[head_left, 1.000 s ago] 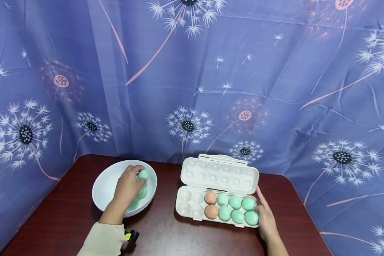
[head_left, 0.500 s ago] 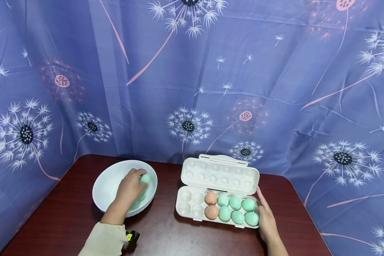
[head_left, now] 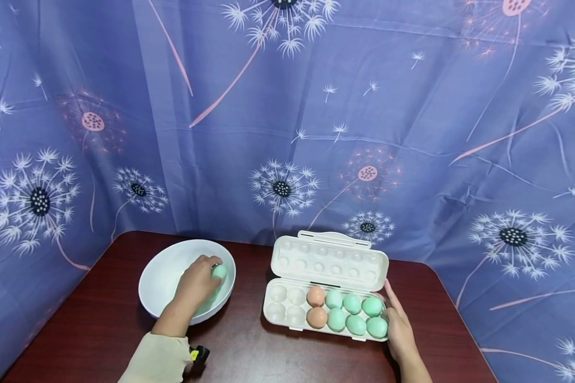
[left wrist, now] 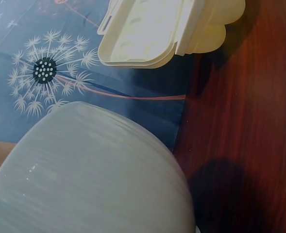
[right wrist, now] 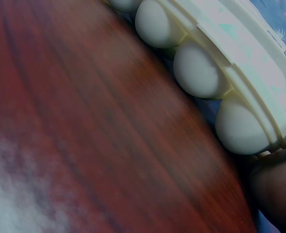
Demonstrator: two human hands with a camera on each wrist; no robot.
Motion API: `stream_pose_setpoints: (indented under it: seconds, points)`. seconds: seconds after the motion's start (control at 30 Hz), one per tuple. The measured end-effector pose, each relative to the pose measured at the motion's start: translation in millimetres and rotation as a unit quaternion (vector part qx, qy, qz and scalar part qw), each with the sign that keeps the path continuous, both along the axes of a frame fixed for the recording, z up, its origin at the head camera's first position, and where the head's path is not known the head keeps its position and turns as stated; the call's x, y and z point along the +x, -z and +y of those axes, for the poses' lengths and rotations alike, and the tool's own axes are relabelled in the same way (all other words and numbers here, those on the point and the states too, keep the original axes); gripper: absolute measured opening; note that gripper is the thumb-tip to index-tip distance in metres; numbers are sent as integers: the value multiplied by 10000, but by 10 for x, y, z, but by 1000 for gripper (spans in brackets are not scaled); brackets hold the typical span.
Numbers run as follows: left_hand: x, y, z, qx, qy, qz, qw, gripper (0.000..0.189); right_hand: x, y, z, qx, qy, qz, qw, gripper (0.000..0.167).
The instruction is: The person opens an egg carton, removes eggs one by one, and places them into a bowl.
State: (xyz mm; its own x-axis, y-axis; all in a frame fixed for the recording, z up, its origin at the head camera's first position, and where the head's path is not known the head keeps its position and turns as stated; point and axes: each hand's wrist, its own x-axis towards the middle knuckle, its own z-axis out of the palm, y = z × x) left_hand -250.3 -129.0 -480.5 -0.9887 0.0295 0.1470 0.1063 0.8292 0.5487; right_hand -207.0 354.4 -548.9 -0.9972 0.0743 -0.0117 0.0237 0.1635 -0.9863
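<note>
Inside the white bowl [head_left: 159,274] at the table's left, my left hand [head_left: 194,282] pinches a pale green egg [head_left: 219,272] between thumb and fingers. More green shows beneath that egg, mostly hidden by the hand. My right hand [head_left: 401,327] grips the right end of an egg carton [head_left: 277,313], whose lid [head_left: 330,261] stands raised at the back. Two brown eggs [head_left: 317,317] and several green eggs [head_left: 356,324] sit in its right and middle cups; the leftmost cups hold nothing. The left wrist view shows only the outer wall of the bowl [left wrist: 94,170] and the carton's end.
The dark red wooden table [head_left: 249,351] carries the bowl and carton, with a gap between them. A blue curtain [head_left: 230,175] with dandelion prints hangs right behind the table. A small black device [head_left: 199,355] sits at my left wrist.
My left hand has lowered the green egg deeper into the bowl, slightly toward the near right side. The right hand and the carton have stayed still.
</note>
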Motion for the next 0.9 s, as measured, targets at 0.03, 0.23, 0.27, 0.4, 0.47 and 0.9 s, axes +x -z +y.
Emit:
stream_pose_setpoints:
  seconds: [0.03,0.23,0.27,0.4,0.47,0.9]
  points:
    - [2,-3,6,-7,6,1,10000,41,1,-4,-2,-9,12,-6,10000,74]
    - [21,3,30,-76,75,34,9999,41,11,-16,-15,1,105,-81,9999,74]
    - [18,9,31,-101,93,59,9999,41,11,-16,-15,-11,103,-90,9999,74]
    - [1,19,32,-213,154,157,9995,41,-2,-22,-14,-63,40,-85,9999,74]
    - [1,32,29,-259,176,135,9994,41,-1,-17,-12,-65,29,-94,9999,74]
    - [-2,48,25,-333,283,-65,9990,36,4,-22,-5,34,69,-26,10000,75]
